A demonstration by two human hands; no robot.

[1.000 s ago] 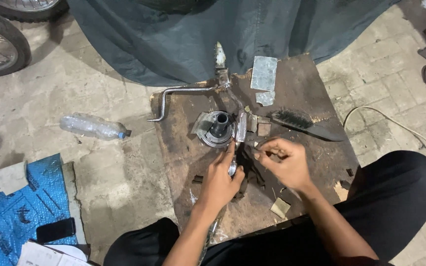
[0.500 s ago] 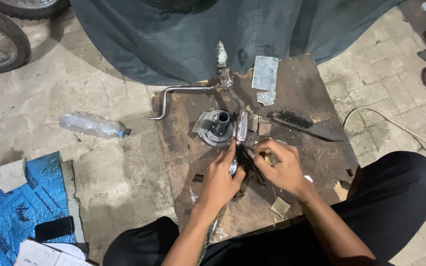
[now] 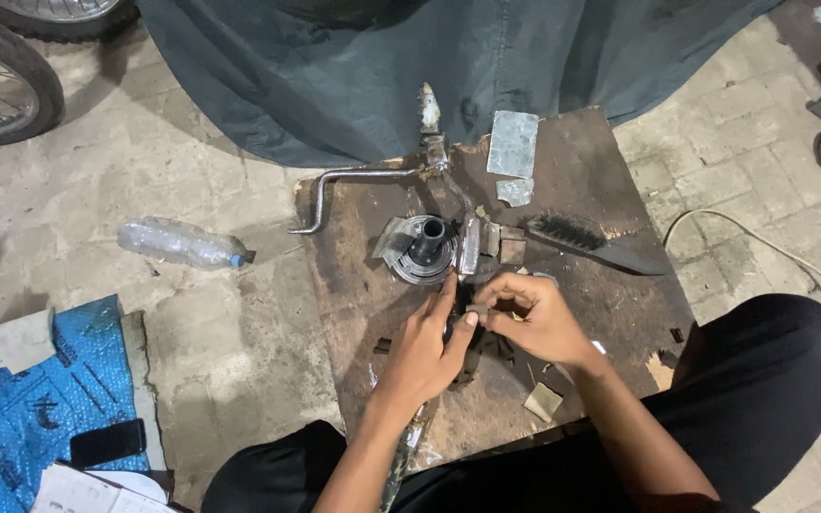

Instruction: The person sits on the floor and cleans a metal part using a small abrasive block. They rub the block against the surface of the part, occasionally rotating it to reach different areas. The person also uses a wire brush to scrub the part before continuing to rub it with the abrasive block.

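Both hands (image 3: 482, 332) together, fingers pinched on a small dark part (image 3: 473, 309), beside round metal hub (image 3: 423, 249) and wire brush (image 3: 586, 240).

Two bare forearms, no sleeves in view, no watch, no rings or bands visible. Left hand (image 3: 422, 350) and right hand (image 3: 534, 318) ungloved. Black trousers (image 3: 762, 380) on both legs, plain dark cloth, soft folds at right knee, no print or stripe seen. Left leg (image 3: 277, 470) in same black cloth, low in frame. Upper body out of view. Footwear not visible.
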